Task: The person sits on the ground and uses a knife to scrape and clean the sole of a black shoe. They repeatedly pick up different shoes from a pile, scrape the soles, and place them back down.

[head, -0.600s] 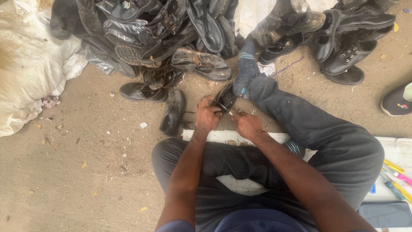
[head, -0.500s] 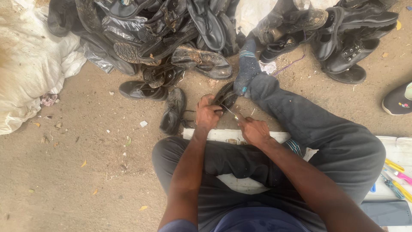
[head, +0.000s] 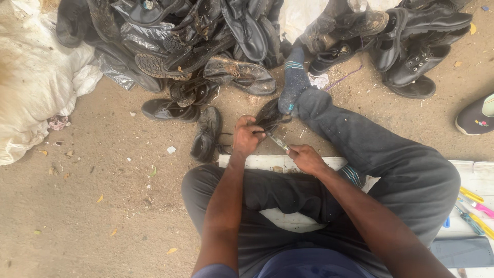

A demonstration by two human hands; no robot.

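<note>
Hands: we see two, both bare. Left hand (head: 247, 138) curled shut round a black shoe (head: 270, 114), held just above the sandy ground, by our socked foot (head: 294, 77).
Right hand (head: 307, 158): fingers closed on a thin metal tool (head: 278, 141), tip at the shoe.
Loose shoes: 2 nearby (head: 207, 133) (head: 170, 109), dusty black leather.
Pile (head: 195, 41): too many to count, scuffed, w/ treaded soles.
Sack (head: 36, 87): 1, white, crumpled.
Board (head: 267, 162): 1, white, flat, under our legs.
</note>
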